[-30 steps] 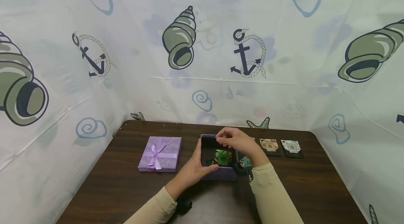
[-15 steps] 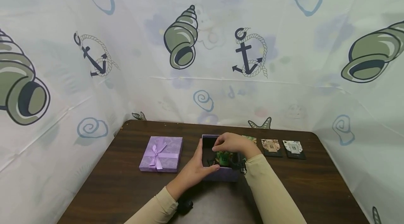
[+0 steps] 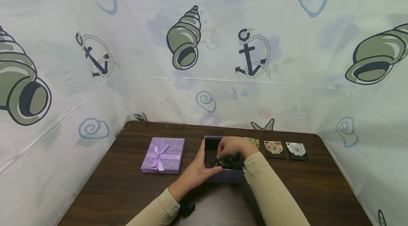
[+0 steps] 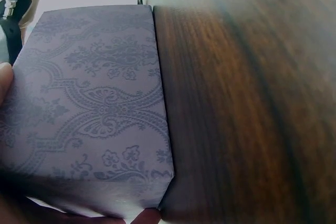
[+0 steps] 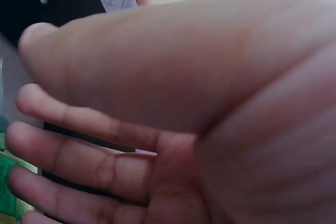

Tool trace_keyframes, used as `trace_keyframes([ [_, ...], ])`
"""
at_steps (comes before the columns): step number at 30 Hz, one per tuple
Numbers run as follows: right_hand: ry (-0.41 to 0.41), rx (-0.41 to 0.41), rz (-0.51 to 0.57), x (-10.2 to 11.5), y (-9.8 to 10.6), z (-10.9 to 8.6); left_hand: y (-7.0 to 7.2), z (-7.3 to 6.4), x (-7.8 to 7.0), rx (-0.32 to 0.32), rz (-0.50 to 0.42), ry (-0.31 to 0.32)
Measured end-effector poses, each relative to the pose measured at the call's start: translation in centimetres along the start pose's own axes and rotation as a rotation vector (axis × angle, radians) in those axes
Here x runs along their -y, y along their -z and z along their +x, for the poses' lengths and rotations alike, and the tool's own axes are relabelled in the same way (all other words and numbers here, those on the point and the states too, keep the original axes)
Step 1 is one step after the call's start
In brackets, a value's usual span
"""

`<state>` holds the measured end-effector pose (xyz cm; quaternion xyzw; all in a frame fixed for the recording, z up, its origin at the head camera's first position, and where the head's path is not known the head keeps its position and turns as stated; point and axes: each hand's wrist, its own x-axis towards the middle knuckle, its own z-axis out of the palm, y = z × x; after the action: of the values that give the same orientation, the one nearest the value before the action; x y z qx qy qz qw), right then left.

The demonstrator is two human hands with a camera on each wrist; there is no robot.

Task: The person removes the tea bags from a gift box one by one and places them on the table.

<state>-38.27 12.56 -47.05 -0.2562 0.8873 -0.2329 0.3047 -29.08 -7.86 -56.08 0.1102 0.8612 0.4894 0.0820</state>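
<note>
My left hand (image 3: 195,172) grips the near left corner of an open purple box (image 3: 223,176), thumb over its front rim and fingers along its side. The box's patterned wall (image 4: 105,93) fills much of the left wrist view. My right hand (image 3: 235,146) reaches down inside the box, fingertips pointing to its dark floor. A green square packet (image 5: 8,182) lies by those fingertips, partly hidden by the hand in the head view. In the right wrist view the thumb (image 5: 105,66) and fingers are apart, with nothing seen between them.
A lilac lid (image 3: 163,155) with a ribbon bow lies left of the box. To the right lie a tan-topped packet (image 3: 274,148), a white-topped packet (image 3: 297,150) and a half-hidden green packet (image 3: 254,141). All are on the dark wooden table (image 3: 114,183).
My right hand has moved down from the box's far rim into the box, toward the green packet. Its sleeve now hides the teal packet beside the box. The left hand keeps its grip.
</note>
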Motion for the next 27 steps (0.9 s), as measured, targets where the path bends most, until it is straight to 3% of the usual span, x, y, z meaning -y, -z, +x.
trace_keyframes([
  [8, -0.061, -0.016, -0.127, 0.3, -0.2, 0.3, 0.1, -0.1, 0.0, 0.002, -0.001, 0.011],
  [17, -0.103, 0.034, -0.142, 0.2, 0.2, 0.8, 0.1, -0.1, 0.1, 0.008, 0.001, 0.0],
  [27, -0.146, 0.047, -0.199, 0.5, -1.4, 1.8, 0.0, 0.1, 0.2, 0.006, 0.01, -0.007],
])
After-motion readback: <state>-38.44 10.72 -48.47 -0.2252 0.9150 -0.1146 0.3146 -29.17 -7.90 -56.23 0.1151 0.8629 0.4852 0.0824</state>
